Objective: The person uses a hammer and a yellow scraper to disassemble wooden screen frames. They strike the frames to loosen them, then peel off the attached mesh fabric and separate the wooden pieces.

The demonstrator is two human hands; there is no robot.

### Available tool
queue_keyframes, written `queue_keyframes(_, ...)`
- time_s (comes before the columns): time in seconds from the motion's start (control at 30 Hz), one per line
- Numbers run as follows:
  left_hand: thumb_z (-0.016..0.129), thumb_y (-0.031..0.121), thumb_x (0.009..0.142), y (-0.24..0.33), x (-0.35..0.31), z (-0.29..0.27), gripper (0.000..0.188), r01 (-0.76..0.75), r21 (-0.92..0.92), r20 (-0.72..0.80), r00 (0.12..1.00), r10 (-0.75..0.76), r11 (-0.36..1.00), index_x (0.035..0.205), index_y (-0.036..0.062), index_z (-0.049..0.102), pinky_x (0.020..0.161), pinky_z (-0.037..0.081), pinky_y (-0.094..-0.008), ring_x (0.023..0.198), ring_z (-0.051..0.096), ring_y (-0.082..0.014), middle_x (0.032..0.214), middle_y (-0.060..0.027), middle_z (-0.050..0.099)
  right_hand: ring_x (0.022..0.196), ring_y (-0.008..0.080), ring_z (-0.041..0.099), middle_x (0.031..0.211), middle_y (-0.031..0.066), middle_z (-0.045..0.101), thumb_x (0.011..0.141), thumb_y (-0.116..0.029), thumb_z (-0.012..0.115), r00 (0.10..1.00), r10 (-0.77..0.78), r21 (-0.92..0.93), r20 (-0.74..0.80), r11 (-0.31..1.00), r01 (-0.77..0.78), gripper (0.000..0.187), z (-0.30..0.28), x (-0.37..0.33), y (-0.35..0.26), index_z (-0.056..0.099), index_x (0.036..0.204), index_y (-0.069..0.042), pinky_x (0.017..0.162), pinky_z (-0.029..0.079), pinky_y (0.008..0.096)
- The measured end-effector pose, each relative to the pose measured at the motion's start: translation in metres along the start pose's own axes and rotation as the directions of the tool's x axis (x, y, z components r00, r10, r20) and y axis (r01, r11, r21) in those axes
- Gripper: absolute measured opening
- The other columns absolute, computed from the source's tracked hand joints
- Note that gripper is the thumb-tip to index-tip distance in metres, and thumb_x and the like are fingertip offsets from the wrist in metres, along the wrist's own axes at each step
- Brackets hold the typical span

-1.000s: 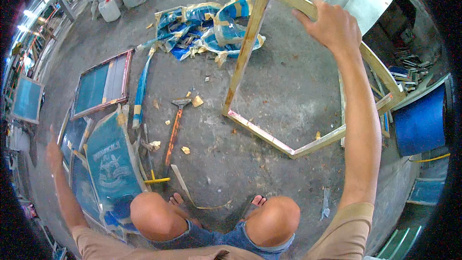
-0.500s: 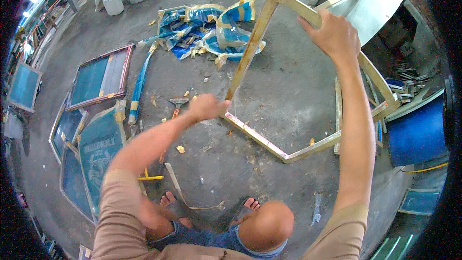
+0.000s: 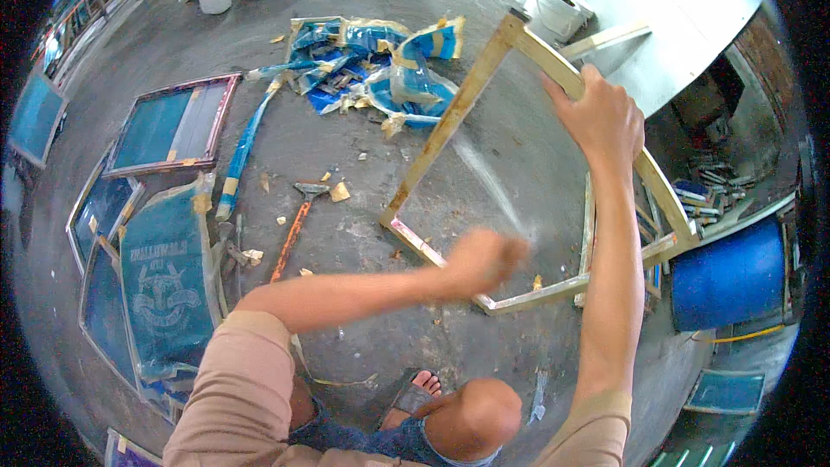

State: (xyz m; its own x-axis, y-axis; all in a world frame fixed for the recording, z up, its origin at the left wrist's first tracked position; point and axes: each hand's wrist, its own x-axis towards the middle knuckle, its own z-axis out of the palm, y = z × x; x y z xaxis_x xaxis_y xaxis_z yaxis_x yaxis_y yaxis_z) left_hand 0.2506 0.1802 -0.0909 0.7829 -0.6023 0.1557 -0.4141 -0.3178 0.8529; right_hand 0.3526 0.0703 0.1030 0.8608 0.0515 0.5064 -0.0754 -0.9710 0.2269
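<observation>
My right hand [image 3: 598,117] grips the upper right bar of a bare wooden frame [image 3: 454,117], held tilted above the floor. The frame's lower left bar has pinkish and whitish residue. My left hand [image 3: 486,265], smeared by motion, is closed in front of the frame's lower bars. From its far side a blurred pale strip [image 3: 488,177] runs up and away across the frame's opening, seemingly held in the fingers; its material is unclear. On the floor left of the frame lies a scraper with an orange handle [image 3: 291,238].
Crumpled blue mesh and tape scraps [image 3: 372,60] lie beyond the frame. Several mesh screens [image 3: 169,277] lie at the left, by a rolled blue strip [image 3: 246,151]. White buckets [image 3: 558,13] stand far right, a blue drum [image 3: 726,277] nearer. A sandalled foot [image 3: 413,398] is below.
My left hand has swung right from the frame's left corner, and a blurred pale strip now trails from it. The frame has shifted slightly left and nearer, still in my right hand.
</observation>
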Motion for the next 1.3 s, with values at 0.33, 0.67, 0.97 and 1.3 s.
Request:
queue_keyframes(0.33, 0.048, 0.049, 0.096, -0.069, -0.032, 0.031, 0.048, -0.332, 0.402, 0.563, 0.825, 0.055, 0.853, 0.095, 0.0098, 0.075, 0.062, 0.054, -0.0519, 0.074, 0.070, -0.0395, 0.085, -0.0185, 0.071, 0.085, 0.0412, 0.072, 0.085, 0.0219, 0.073, 0.085, -0.073, 0.055, 0.997, -0.037, 0.016, 0.066, 0.999, 0.036, 0.068, -0.009, 0.008, -0.009, 0.067, 0.096, -0.007, 0.073, 0.057, 0.0531)
queue_keyframes(0.67, 0.075, 0.029, 0.079, -0.209, -0.087, -0.138, 0.026, -0.190, 0.593, -0.352, 0.812, 0.465, 0.782, 0.079, 0.0035, 0.070, 0.094, 0.048, -0.0477, 0.115, 0.060, -0.0366, 0.113, -0.0204, 0.065, 0.081, 0.0395, 0.072, 0.083, 0.0210, 0.072, 0.087, -0.066, 0.058, 0.997, -0.063, 0.034, 0.044, 0.998, 0.061, 0.060, -0.007, 0.009, -0.019, 0.065, 0.094, -0.007, 0.070, 0.057, 0.0521)
queue_keyframes(0.97, 0.068, 0.061, 0.083, -0.057, 0.005, -0.143, 0.056, 0.282, 0.602, -0.591, 0.787, 0.179, 0.747, 0.087, 0.0050, 0.066, 0.070, 0.055, -0.0433, 0.085, 0.068, -0.0299, 0.092, -0.0139, 0.066, 0.078, 0.0390, 0.072, 0.078, 0.0196, 0.072, 0.088, -0.065, 0.058, 0.999, -0.042, -0.030, 0.017, 0.999, 0.043, 0.057, -0.015, -0.001, -0.005, 0.064, 0.092, -0.008, 0.068, 0.057, 0.0503)
queue_keyframes(1.3, 0.059, 0.012, 0.088, -0.095, 0.035, -0.112, 0.011, 0.085, 0.661, -0.374, 0.899, 0.229, 0.745, 0.084, 0.0041, 0.065, 0.062, 0.058, -0.0417, 0.071, 0.071, -0.0319, 0.075, -0.0113, 0.067, 0.077, 0.0393, 0.072, 0.078, 0.0194, 0.072, 0.087, -0.065, 0.059, 0.998, -0.059, -0.007, 0.011, 0.998, 0.059, 0.057, -0.014, 0.000, -0.008, 0.063, 0.089, -0.008, 0.067, 0.057, 0.0506)
